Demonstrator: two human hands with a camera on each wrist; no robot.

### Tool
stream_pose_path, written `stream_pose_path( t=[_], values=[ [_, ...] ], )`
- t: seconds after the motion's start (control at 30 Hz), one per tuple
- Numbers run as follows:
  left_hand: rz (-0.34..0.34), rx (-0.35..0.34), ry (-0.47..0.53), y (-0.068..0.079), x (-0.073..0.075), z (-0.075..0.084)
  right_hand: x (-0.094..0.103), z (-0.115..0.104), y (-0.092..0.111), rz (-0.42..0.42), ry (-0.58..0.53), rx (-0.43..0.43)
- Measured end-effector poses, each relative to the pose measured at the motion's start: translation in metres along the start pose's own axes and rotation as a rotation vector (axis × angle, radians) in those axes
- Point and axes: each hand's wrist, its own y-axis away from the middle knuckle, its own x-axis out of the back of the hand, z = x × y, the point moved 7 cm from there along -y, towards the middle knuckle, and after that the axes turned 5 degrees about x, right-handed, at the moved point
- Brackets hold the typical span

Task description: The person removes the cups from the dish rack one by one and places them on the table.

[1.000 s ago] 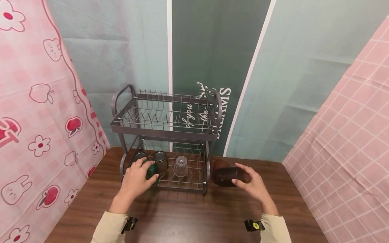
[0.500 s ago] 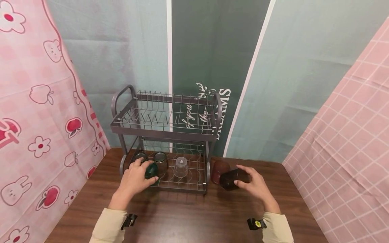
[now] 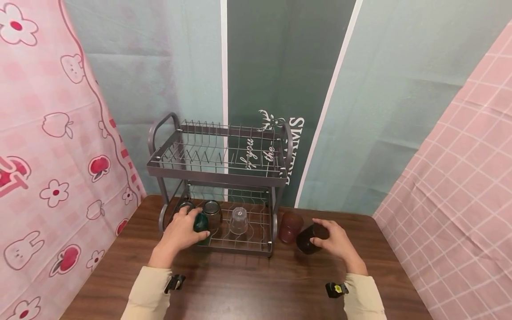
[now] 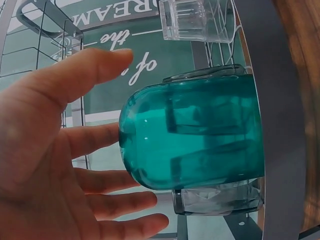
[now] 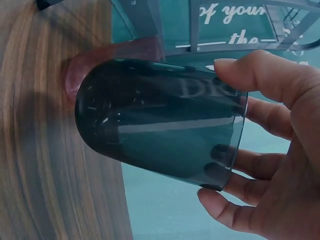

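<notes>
My left hand [image 3: 181,231] is at an upside-down green cup [image 4: 195,135] on the rack's lower tier. In the left wrist view its thumb stands apart from the cup, and the fingers reach loosely past the rounded base. My right hand [image 3: 336,241] holds a dark translucent cup [image 5: 160,120] near its rim, thumb on one side and fingers on the other. That cup is tilted, its rounded base pointing down and left, close over the table. Beside it stands a reddish cup [image 3: 290,227], partly hidden behind the dark cup in the right wrist view.
A grey two-tier dish rack [image 3: 218,177] stands on the wooden table [image 3: 256,284]. Its lower tier also holds an upside-down clear cup [image 3: 238,221] and a dark glass [image 3: 212,214]; another glass [image 3: 186,205] is partly behind my left hand. Curtains hang at the back and sides.
The dark cup has moved right and toward me in my right hand, turning from nearly lying to more upright. More of the reddish cup shows now. My left hand has barely moved.
</notes>
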Motion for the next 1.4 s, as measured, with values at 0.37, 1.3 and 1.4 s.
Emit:
stream_pose_path(
  t=[0.37,1.3,1.4],
  values=[
    [-0.005,-0.011,-0.014,-0.009,-0.004,0.000,-0.011,0.012,-0.009,-0.032,0.164,0.018],
    [-0.006,0.033,-0.022,-0.014,-0.015,-0.001,-0.035,0.035,-0.037,-0.062,0.244,-0.048],
    [0.009,0.024,-0.016,-0.014,-0.017,-0.001,-0.038,0.037,-0.037,-0.071,0.248,-0.059]
  ],
)
